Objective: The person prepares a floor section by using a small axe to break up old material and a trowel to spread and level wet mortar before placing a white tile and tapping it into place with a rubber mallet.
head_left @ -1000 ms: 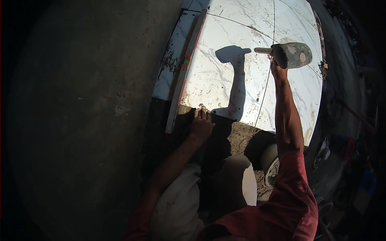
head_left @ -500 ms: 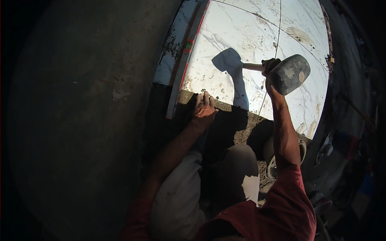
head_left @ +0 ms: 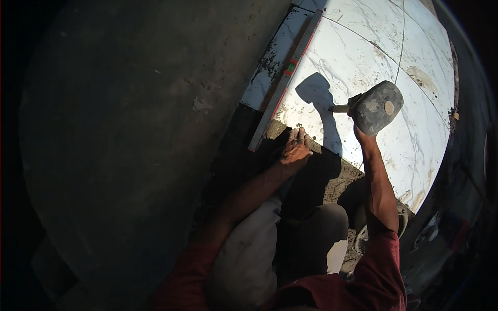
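My right hand [head_left: 358, 108] is closed round the wooden handle of a rubber mallet [head_left: 377, 108], whose dark grey head hides most of the fingers. The mallet is raised over a white marble-look tile [head_left: 358, 67] and casts a shadow on it. At the tile's near edge lies my left hand [head_left: 297, 147], fingers stretched out, their tips touching the edge. A spirit level [head_left: 287, 78] with red edges and a green vial rests along the tile's left side, near my left hand.
Further marble-look tiles [head_left: 430, 41] join at dark seams. A lower tile strip [head_left: 277, 49] with mortar smears lies left of the level. Rough mortar [head_left: 340, 181] borders the near edge, in front of my knees. A dark concrete surface [head_left: 129, 129] spreads on the left.
The view has shifted, so the tiles and level appear further right. The mallet's head has come slightly nearer to its shadow. My left hand stays at the tile's edge.
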Demonstrator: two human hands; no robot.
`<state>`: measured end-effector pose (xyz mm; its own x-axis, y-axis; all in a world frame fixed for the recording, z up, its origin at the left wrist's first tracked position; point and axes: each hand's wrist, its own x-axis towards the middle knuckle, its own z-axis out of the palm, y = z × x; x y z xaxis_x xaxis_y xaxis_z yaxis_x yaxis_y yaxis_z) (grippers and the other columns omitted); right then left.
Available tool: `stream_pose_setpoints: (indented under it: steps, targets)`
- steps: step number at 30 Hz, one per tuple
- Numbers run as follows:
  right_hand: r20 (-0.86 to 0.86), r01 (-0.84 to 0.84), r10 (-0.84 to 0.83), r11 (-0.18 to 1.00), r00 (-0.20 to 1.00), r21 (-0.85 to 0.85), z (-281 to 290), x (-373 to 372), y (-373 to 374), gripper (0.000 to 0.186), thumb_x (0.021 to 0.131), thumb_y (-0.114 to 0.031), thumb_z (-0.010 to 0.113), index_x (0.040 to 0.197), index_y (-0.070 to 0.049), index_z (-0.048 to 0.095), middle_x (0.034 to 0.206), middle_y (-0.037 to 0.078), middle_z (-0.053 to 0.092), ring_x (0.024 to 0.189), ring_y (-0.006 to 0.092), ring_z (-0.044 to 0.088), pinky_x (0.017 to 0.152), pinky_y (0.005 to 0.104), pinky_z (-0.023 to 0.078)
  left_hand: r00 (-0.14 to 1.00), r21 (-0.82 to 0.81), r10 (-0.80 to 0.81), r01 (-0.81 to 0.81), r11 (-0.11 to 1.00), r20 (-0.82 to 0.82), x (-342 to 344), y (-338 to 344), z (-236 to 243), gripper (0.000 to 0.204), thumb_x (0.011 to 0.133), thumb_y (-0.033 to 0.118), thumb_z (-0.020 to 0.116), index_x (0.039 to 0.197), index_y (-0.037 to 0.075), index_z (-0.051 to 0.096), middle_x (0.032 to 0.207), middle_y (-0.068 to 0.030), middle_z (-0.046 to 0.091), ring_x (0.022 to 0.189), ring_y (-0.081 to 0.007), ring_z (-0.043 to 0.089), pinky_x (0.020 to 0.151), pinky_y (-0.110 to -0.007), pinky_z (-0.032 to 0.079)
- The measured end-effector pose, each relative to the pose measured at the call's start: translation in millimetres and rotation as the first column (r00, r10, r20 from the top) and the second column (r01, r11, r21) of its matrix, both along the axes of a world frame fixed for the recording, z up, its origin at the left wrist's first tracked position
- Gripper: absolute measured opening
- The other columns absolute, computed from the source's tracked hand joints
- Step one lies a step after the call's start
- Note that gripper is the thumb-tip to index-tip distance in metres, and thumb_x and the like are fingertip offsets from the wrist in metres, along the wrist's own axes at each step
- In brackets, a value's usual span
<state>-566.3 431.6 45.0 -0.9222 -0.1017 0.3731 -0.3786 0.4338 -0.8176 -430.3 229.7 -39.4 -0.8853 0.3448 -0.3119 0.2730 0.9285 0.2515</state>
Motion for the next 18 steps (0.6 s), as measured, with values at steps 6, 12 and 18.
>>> stream_pose_setpoints:
  steps: [6, 12, 18]
  targets:
    - [0.535, 0.406, -0.199, 0.862, 0.822, -0.304, 14.2, -1.8, 53.0, 0.02, 0.075, -0.005, 0.055, 0.093, -0.004, 0.049, 0.076, 0.005, 0.052, 0.066, 0.0142, 0.05, 0.062, 0.0302, 0.042, 0.989, 0.087, 0.051, -0.039, 0.995, -0.142, 14.9, -7.0, -15.1, 0.064, 0.085, 0.038, 0.057, 0.131, -0.004, 0.043, 0.139, -0.0285, 0.035, 0.129, -0.0425, 0.035, 0.11, -0.05, 0.024]
    - [0.485, 0.465, -0.264, 0.809, 0.834, -0.359, -80.2, 8.2, 153.8, 0.012, 0.079, -0.009, 0.054, 0.073, -0.011, 0.043, 0.057, -0.001, 0.043, 0.042, 0.0069, 0.037, 0.039, 0.0241, 0.028, 0.98, 0.105, 0.027, -0.007, 0.994, -0.196, 13.0, -12.1, -19.6, 0.067, 0.083, 0.039, 0.059, 0.133, -0.002, 0.041, 0.14, -0.0269, 0.034, 0.129, -0.0408, 0.036, 0.108, -0.051, 0.026]
    - [0.332, 0.271, -0.162, 0.91, 0.929, -0.314, -111.4, 15.7, 204.7, 0.026, 0.08, -0.031, 0.062, 0.083, -0.008, 0.05, 0.066, 0.0, 0.049, 0.052, 0.0067, 0.045, 0.045, 0.023, 0.036, 0.986, 0.132, 0.013, 0.009, 0.991, -0.164, 11.7, -15.3, -9.2, 0.068, 0.084, 0.043, 0.058, 0.133, 0.0, 0.042, 0.14, -0.0262, 0.035, 0.128, -0.0408, 0.036, 0.108, -0.051, 0.026]
